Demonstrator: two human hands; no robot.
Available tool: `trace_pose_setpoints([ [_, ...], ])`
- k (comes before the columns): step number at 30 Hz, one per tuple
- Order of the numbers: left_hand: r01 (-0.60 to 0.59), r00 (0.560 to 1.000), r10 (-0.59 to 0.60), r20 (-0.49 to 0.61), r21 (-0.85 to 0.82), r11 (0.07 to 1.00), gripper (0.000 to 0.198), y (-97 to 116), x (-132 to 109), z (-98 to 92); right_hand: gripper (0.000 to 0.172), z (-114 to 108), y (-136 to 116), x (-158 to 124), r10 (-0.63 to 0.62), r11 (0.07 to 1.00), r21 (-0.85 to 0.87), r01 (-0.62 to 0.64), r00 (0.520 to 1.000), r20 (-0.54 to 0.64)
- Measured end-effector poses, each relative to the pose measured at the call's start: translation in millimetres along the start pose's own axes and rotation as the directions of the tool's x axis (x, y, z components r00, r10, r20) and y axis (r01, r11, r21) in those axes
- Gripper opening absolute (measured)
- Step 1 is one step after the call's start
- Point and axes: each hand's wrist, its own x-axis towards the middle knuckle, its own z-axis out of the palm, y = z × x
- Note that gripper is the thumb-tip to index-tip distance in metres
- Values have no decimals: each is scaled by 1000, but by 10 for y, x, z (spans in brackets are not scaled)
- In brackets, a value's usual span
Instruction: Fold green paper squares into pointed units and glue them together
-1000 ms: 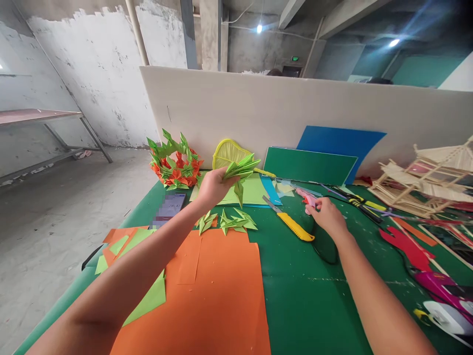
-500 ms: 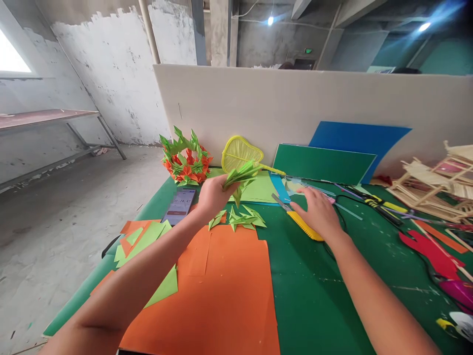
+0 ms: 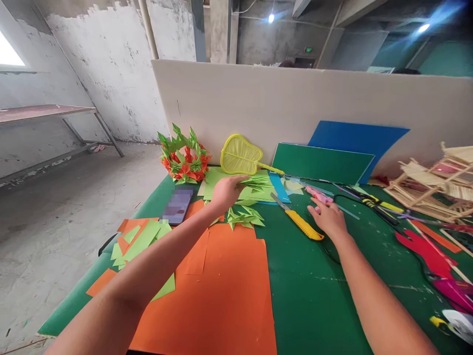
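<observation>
My left hand [image 3: 226,193] is closed on a bundle of folded green paper pieces [image 3: 258,183], low over the light green sheets [image 3: 218,178]. More folded green pieces [image 3: 246,217] lie just below it, by the large orange sheet [image 3: 229,286]. My right hand [image 3: 328,217] has its fingers apart over a pink object [image 3: 318,194], touching or just above it; the contact is unclear. A yellow-handled knife [image 3: 305,225] lies to the left of that hand, blade toward the green sheets.
An orange and green paper ring [image 3: 186,160] and a yellow fan [image 3: 240,155] stand at the back. A phone [image 3: 178,207] and paper scraps [image 3: 142,241] lie left. Pliers [image 3: 384,204], a red cutout [image 3: 428,251] and a wooden stick model [image 3: 436,182] are right.
My left hand has moved right and lower with the green bundle. My right hand has shifted right, away from the knife, to the pink object.
</observation>
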Motion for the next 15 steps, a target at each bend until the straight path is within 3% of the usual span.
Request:
trace_pose_setpoints([
  [3, -164, 985, 169, -26, 132, 978, 38, 66, -119, -194, 48, -62, -40, -21, -27, 999, -26, 23, 991, -128],
  [6, -337, 941, 318, 113, 329, 882, 42, 165, -457, -341, 47, -105, -32, -16, -91, 995, 10, 96, 969, -228],
  [9, -417, 906, 324, 272, 444, 793, 46, 238, -937, -372, 43, -63, 42, 8, -56, 998, 32, 61, 989, -139],
  [12, -478, 854, 272, 444, 459, 749, 56, 257, -1360, -338, 43, -7, 109, 19, -28, 999, 37, 28, 1000, -11],
  [15, -414, 859, 151, 489, 492, 766, 65, 230, -1595, -309, 48, -78, 35, -10, -32, 999, 34, 37, 988, -151],
])
